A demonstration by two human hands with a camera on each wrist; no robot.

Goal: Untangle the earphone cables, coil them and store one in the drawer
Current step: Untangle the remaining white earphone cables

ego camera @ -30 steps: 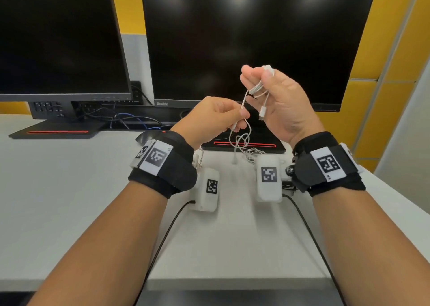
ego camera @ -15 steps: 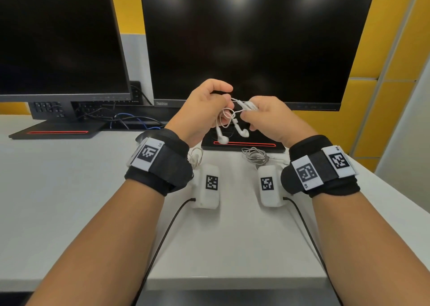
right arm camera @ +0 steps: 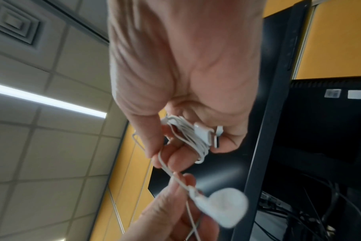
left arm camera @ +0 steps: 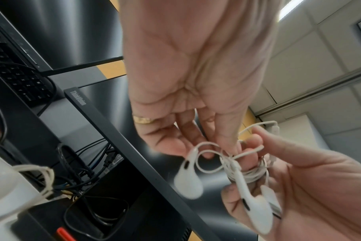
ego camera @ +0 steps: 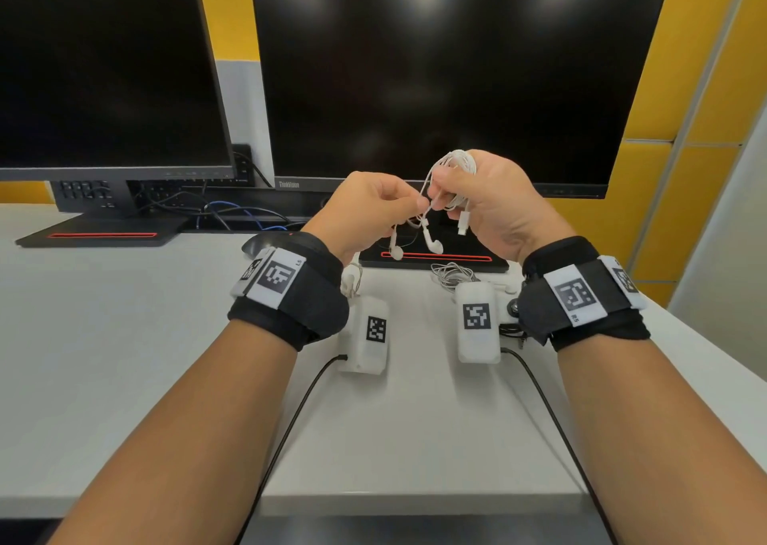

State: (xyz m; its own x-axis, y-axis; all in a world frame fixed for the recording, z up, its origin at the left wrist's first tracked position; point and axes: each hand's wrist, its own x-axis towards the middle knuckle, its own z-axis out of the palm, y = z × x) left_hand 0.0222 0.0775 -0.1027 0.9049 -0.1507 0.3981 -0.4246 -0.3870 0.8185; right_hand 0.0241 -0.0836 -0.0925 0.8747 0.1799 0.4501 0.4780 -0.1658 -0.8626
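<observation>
Glossy white plastic earphones [ego camera: 431, 229]

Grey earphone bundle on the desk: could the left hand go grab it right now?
Probably not yet. The left hand is pinching the white earphone cable coiled round the right hand. The grey bundle lies uncovered on the desk below, so once freed, yes.

White rubbery earphone cable [ego camera: 450, 179], 2 white earbuds [ego camera: 435, 246]. Black fabric wristbands [ego camera: 290, 295] bearing white tags with black square-code patterns. 2 black monitor screens [ego camera: 448, 67]; red stripe on black stand base [ego camera: 101, 235]. Yellow wall panels [ego camera: 705, 88]. White desk [ego camera: 103, 337].
</observation>
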